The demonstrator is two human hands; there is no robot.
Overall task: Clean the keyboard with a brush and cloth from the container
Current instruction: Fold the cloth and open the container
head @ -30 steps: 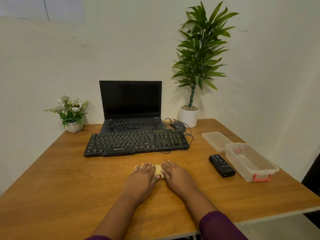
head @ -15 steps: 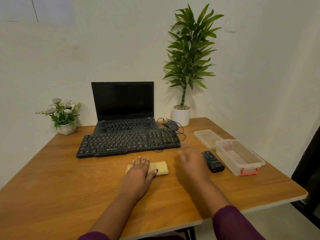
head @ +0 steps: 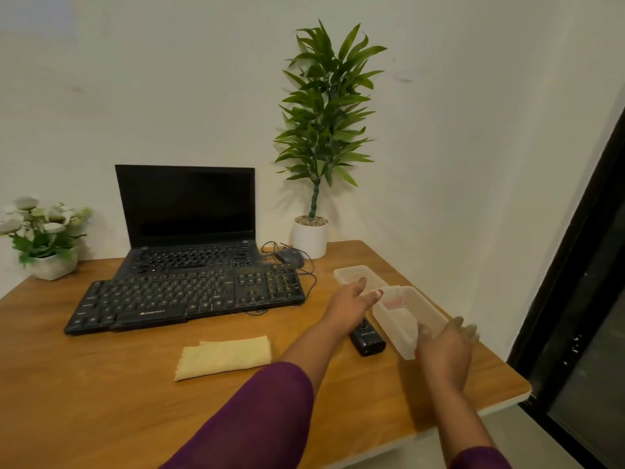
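Right hand (head: 443,343) grips the near end of the container (head: 412,302); left hand (head: 350,304) touches its far corner, fingers straight. Recommended: lift both ends together, level. A black object (head: 367,341) lies just below my left wrist — snag risk. Lid (head: 351,274) is beyond the left fingertips. Cloth (head: 225,357) and keyboard (head: 186,299) are well left of both hands.

A black keyboard (head: 189,299) is laid flat on the desk (head: 101,401) at centre left. A folded yellow cloth (head: 225,357) is laid flat below it, apart from it. A clear, uncovered plastic container (head: 406,313) is located at centre right, gripped at its near end by the right hand (head: 443,346). A small black oblong tool (head: 367,341) is positioned beside its left wall.
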